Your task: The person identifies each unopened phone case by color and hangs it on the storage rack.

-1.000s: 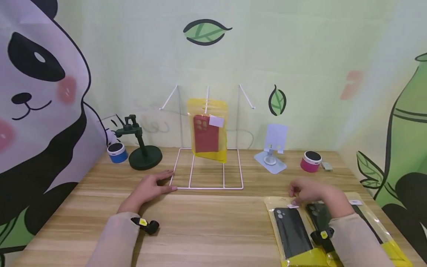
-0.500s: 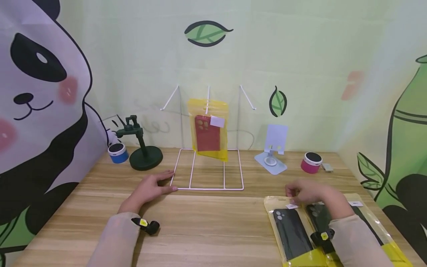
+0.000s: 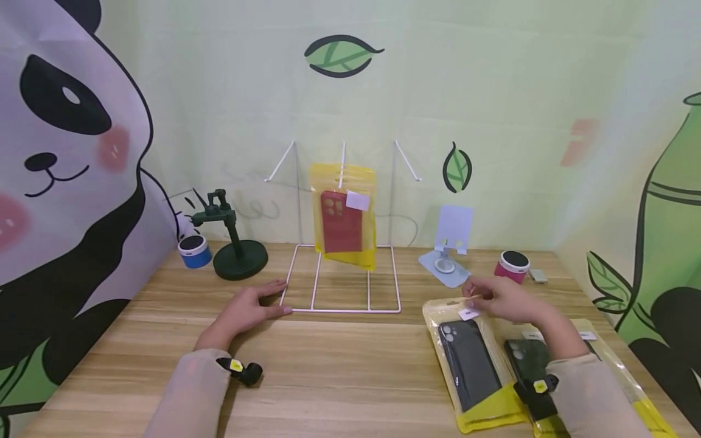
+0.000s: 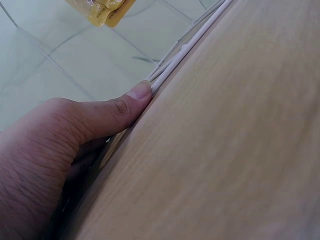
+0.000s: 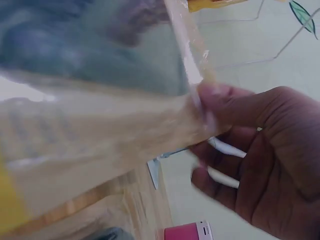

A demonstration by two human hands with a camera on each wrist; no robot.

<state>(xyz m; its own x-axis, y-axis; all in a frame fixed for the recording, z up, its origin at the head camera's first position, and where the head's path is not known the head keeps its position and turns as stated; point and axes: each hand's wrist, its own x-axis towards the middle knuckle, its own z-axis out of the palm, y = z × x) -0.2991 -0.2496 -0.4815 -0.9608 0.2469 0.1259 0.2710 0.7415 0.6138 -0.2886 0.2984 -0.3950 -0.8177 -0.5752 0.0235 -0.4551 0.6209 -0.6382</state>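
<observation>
Right hand [image 3: 506, 301] pinching top edge of yellow-and-clear plastic pouch with black phone case [image 3: 471, 359]; looking light, floppy, slippery. Left hand [image 3: 249, 307] lying flat, fingers relaxed, touching white wire rack [image 3: 342, 307] on bench.

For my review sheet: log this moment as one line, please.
left hand: rests on white wire rack base | right hand: pinches top edge of yellow pouch with black phone case | red-case pouch: hangs on rack
</observation>
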